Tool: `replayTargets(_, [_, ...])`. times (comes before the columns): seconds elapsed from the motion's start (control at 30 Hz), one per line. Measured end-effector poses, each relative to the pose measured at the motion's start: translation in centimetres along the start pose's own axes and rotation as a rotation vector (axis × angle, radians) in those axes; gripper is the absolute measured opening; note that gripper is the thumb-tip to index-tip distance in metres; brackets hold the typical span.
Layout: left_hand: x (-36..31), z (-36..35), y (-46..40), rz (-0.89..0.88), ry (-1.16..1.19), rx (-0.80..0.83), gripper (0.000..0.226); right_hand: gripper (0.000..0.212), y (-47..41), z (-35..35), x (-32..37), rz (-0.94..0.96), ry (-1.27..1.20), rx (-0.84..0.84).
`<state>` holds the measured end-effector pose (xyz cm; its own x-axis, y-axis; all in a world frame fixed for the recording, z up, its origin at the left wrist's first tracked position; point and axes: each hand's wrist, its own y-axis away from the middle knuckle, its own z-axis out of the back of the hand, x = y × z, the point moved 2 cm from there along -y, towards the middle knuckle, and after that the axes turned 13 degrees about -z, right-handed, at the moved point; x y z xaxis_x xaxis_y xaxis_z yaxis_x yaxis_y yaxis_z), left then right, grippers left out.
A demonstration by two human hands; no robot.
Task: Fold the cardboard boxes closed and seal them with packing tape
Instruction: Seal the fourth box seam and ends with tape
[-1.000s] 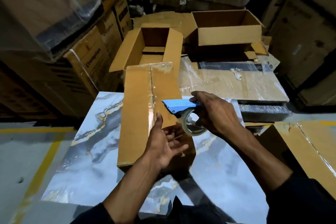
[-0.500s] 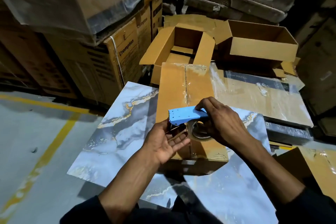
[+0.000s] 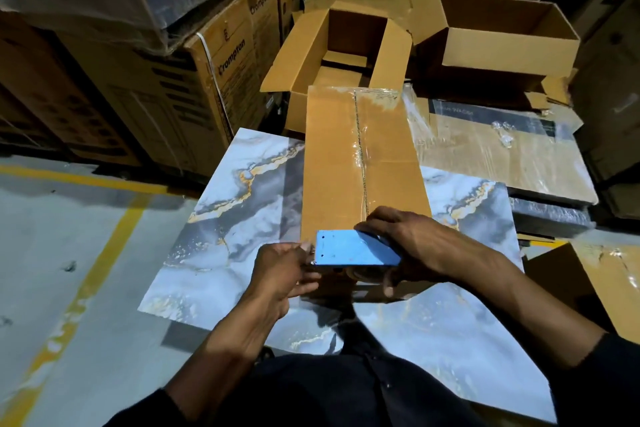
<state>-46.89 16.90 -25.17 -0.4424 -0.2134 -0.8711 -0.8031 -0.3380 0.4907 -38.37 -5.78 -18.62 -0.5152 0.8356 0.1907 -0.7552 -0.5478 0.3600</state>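
A long closed cardboard box point(image 3: 332, 163) lies on the marble-patterned slab point(image 3: 235, 229), with clear tape running down its middle seam. Over its near end my right hand point(image 3: 415, 246) grips a blue tape dispenser point(image 3: 353, 252) from the right side, and the tape roll shows just under it. My left hand point(image 3: 282, 270) is at the dispenser's left end with its fingers curled against that end. The strip of tape there is too blurred to make out.
Two open empty boxes point(image 3: 349, 45) point(image 3: 502, 31) stand behind the closed one. A plastic-wrapped flat pack point(image 3: 502, 152) lies at the right, and another taped box point(image 3: 609, 284) at the near right. Stacked Crompton cartons point(image 3: 211, 76) wall the left. A yellow floor line point(image 3: 100, 260) runs alongside.
Both hands came toward me with the dispenser, down to the box's near end. My left hand turned from palm-up under the dispenser to fingers curled at its left end.
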Motion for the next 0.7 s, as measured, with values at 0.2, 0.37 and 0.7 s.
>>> replayTargets(0.2, [3.1,4.9,-0.4,0.112,0.052,-0.071,0.016,0.102,1.0,0.4,-1.2,0.037,0.209,0.009])
replayTargets(0.37, [4.3,4.1,-0.7,0.097,0.101,-0.080,0.041,0.087,-0.5,0.7,-0.2,0.034,0.309,0.001])
replayTargets(0.7, [8.1,4.0,-2.2,0.301,0.255,-0.001,0.041,0.083,-1.9,0.2,1.0,0.032,0.366,-0.014])
